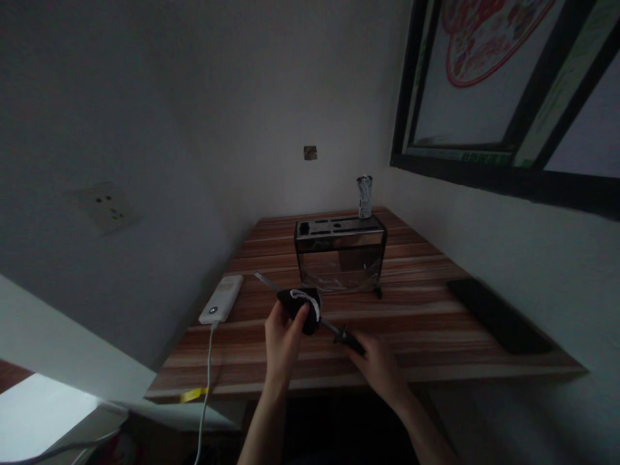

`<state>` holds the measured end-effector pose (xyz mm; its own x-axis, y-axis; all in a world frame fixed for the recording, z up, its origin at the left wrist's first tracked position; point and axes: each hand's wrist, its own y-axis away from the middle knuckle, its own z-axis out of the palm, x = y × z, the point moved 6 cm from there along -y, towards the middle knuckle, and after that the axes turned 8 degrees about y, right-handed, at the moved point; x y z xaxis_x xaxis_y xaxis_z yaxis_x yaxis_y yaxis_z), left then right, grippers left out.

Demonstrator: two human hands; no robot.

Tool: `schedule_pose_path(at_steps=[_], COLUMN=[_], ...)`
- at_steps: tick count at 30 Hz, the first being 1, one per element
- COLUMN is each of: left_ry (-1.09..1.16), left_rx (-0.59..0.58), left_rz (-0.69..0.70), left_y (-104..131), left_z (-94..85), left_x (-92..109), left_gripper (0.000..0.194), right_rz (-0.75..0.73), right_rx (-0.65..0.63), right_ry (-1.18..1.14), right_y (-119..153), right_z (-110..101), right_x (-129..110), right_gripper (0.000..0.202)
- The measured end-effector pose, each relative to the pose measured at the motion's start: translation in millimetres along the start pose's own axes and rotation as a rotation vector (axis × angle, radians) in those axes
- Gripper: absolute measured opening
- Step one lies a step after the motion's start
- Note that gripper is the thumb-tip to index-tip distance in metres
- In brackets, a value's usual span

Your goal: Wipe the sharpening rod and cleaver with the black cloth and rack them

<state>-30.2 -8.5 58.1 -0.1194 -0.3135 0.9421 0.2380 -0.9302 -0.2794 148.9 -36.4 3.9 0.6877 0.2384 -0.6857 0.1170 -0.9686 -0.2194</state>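
The tool — slim, grey-shafted, black-handled — slants.

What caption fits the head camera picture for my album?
Left hand holding a white-striped black thing, right hand gripping a black-handled tool, above a striped table.

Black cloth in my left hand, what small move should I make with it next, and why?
Perhaps slide the black cloth gently toward the tip of the metal shaft: your left hand pinches the cloth at the shaft, your right hand grips the black handle, and the tip shows bare beyond the cloth.
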Motion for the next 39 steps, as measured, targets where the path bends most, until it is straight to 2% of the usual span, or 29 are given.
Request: schedule_pose_path(at_steps=[11,18,25,31,39], left_ry=[0.019,0.059,0.078,0.016,-0.052], left_rx=[0.178,0.255,0.242,0.172,0.055], left_rz=[0.144,0.212,0.217,0.196,0.081], left_y=[-32,-42,-35,-25,-4], left_z=[-35.8,-48.2,-44.7,-33.7,-9.9], left_x=[29,46,53,57,30], left_gripper=[0.03,0.028,0.025,0.026,0.027], right_rz=[-0.021,-0.012,-0.013,-0.029,-0.003], right_rx=[0.009,0.018,0.006,0.032,0.008], right_ry=[0.014,0.009,-0.004,0.022,0.01], right_y=[1,2,2,1,1], right_z=[0,0,2,1,3], right_x=[0,-1,4,9,9], right_gripper=[0.023,0.023,0.021,0.021,0.024])
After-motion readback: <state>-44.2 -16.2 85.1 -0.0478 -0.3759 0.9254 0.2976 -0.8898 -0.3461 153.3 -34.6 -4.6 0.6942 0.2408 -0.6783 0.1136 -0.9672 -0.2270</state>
